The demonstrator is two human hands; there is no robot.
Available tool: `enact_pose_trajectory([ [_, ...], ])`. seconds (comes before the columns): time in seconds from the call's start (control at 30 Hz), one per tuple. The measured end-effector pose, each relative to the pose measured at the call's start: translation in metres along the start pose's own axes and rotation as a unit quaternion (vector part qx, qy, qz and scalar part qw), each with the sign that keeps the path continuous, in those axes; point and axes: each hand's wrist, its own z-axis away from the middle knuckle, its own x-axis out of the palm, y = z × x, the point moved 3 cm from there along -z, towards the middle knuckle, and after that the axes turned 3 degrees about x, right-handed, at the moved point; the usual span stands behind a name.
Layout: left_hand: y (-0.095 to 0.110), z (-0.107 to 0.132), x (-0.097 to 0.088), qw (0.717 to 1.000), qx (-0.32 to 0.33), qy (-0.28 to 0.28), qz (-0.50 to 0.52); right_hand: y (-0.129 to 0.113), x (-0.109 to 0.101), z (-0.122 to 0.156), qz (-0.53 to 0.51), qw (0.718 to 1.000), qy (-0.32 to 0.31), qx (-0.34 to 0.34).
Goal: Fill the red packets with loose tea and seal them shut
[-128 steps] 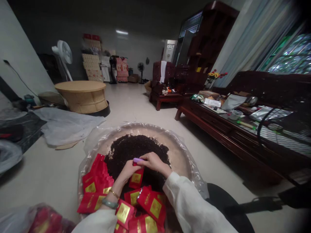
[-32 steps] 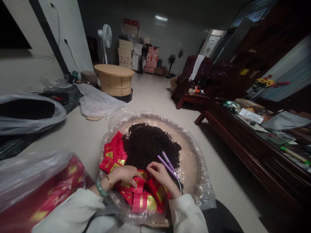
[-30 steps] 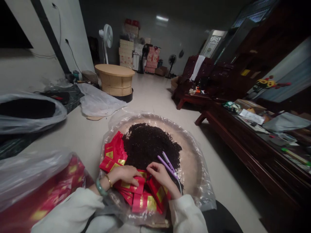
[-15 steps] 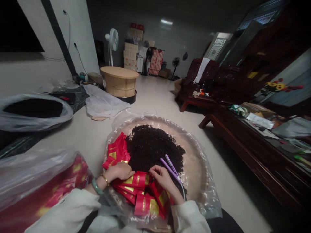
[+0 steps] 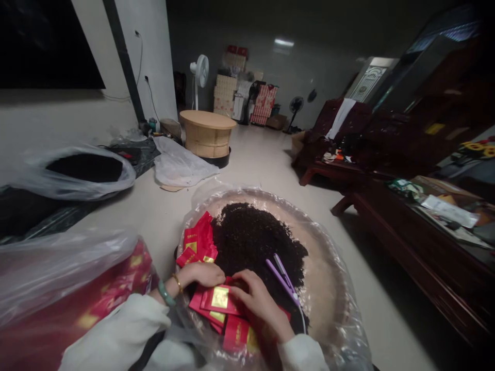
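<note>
Both hands work at one red packet (image 5: 222,300) with a gold label, on top of a loose pile in a round tray (image 5: 328,257) lined with clear plastic. My left hand (image 5: 209,274), closed, grips its upper left edge, though the fingertips are partly hidden. My right hand (image 5: 258,299) pinches its upper right side, thumb on the face. Dark loose leaves (image 5: 255,237), looking like tea, are heaped just beyond. A purple hair straightener (image 5: 284,281) with a white cord lies on the heap's right side, its jaws apart. More red packets (image 5: 199,239) lie at the tray's left rim.
A clear bag of red packets (image 5: 116,288) stands at my left. Beyond it is an open plastic bag of dark leaves (image 5: 87,169). A round wooden stand (image 5: 209,134) is ahead, with a plastic sheet (image 5: 181,164) beside it. A dark wooden table (image 5: 394,232) runs along the right.
The view has swung left, shifting the scene rightward. My right hand has come over the pile and closer to my left, and a packet with its gold label showing now lies between them.
</note>
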Motion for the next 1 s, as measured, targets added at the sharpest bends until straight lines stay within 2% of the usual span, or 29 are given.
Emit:
enact_pose_trajectory([
  [0.1,-0.006,0.002,-0.004,0.998,-0.006,-0.050,0.029,-0.003,0.002,-0.002,0.018,1.000,-0.021,-0.002],
  [0.23,-0.012,0.004,-0.011,0.991,0.002,-0.107,0.084,0.008,-0.002,-0.002,-0.004,1.000,0.000,0.016],
  [0.37,-0.010,0.001,-0.011,0.988,0.009,-0.113,0.105,0.016,-0.004,0.001,-0.010,1.000,0.010,0.026],
  [0.57,0.005,-0.005,-0.018,0.997,-0.005,-0.040,0.066,0.006,-0.001,0.001,0.053,0.998,-0.021,0.009],
  [0.77,0.021,-0.002,-0.048,0.997,-0.014,0.070,0.014,-0.002,0.001,0.000,0.095,0.994,-0.045,0.004],
  [0.87,0.034,-0.001,-0.067,0.991,0.005,0.131,-0.008,0.004,0.000,-0.002,0.066,0.998,-0.011,0.010],
  [1.0,0.064,-0.006,-0.090,0.974,0.074,0.209,-0.038,0.010,-0.010,-0.008,-0.014,0.997,0.071,-0.006],
])
